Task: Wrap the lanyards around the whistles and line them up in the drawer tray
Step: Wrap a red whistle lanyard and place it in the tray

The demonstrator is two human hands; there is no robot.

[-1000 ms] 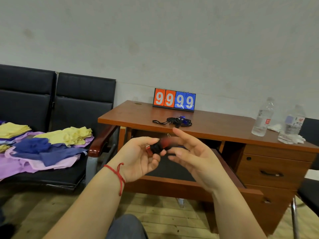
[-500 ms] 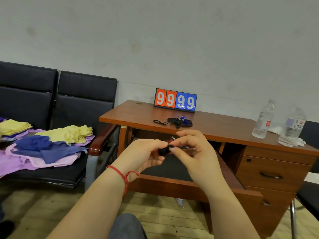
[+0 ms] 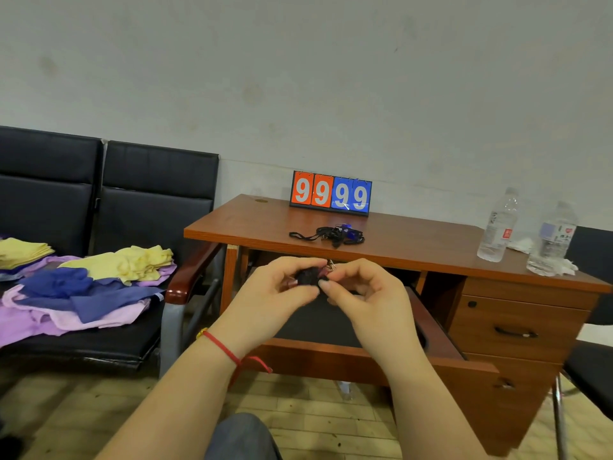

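Observation:
My left hand [image 3: 277, 287] grips a red whistle [image 3: 306, 277] wound in black lanyard, held above the pulled-out desk drawer [image 3: 331, 355]. My right hand [image 3: 363, 288] pinches the right end of the same bundle, near a small metal clip. On the desktop behind lies a blue whistle [image 3: 346, 229] tangled in loose black lanyards [image 3: 320, 234]. The drawer's dark inside shows between my wrists; its contents are mostly hidden by my hands.
A flip scoreboard [image 3: 330, 193] reading 9999 stands at the back of the wooden desk [image 3: 414, 242]. Two water bottles [image 3: 497, 225] stand at the desk's right end. Black chairs [image 3: 109, 200] on the left carry piles of coloured cloth [image 3: 83, 287].
My right hand went from spread open to pinching the bundle beside my left hand. Both hands have risen slightly and closed together around the wrapped whistle.

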